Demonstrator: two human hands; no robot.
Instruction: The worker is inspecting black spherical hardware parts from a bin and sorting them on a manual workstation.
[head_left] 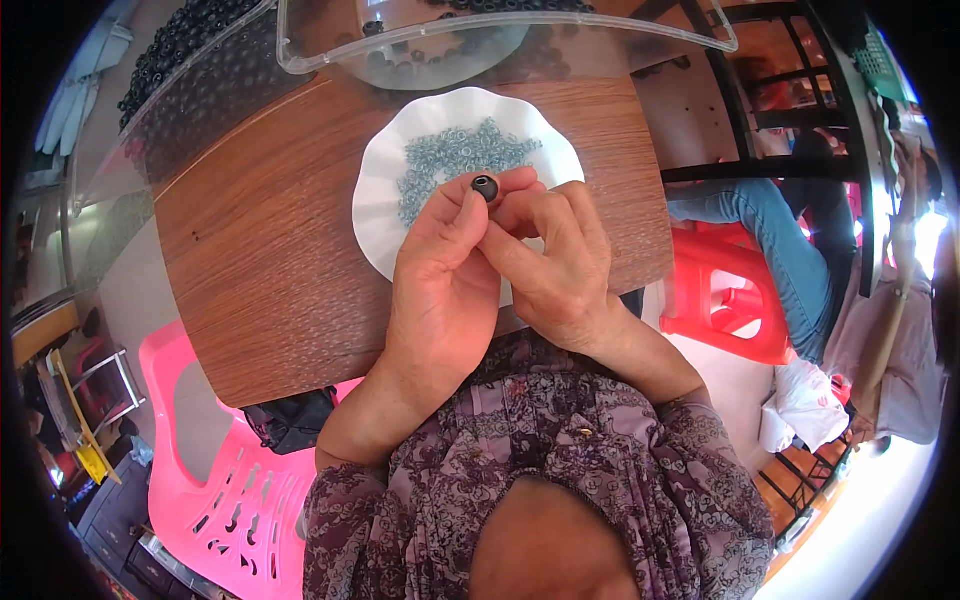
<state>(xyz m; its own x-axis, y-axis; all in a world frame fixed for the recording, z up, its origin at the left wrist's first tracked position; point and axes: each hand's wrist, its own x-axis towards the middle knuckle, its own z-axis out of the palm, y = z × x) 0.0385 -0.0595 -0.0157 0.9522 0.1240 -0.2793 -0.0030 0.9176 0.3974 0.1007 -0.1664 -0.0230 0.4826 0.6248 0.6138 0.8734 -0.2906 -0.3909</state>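
In the head view, the left hand [445, 268] pinches a small dark bead [484, 187] between its thumb and finger, with the open hole turned upward, and the right hand [562, 255] has its fingers curled just beside it, but I cannot tell whether they also grip it. The bead is above the near part of a white wavy plate [372, 205], which carries many clear rings [470, 148] and stands on the brown bench [270, 250]. At the far side is a transparent tub [298, 66], and at the near left a pink chair [240, 500].
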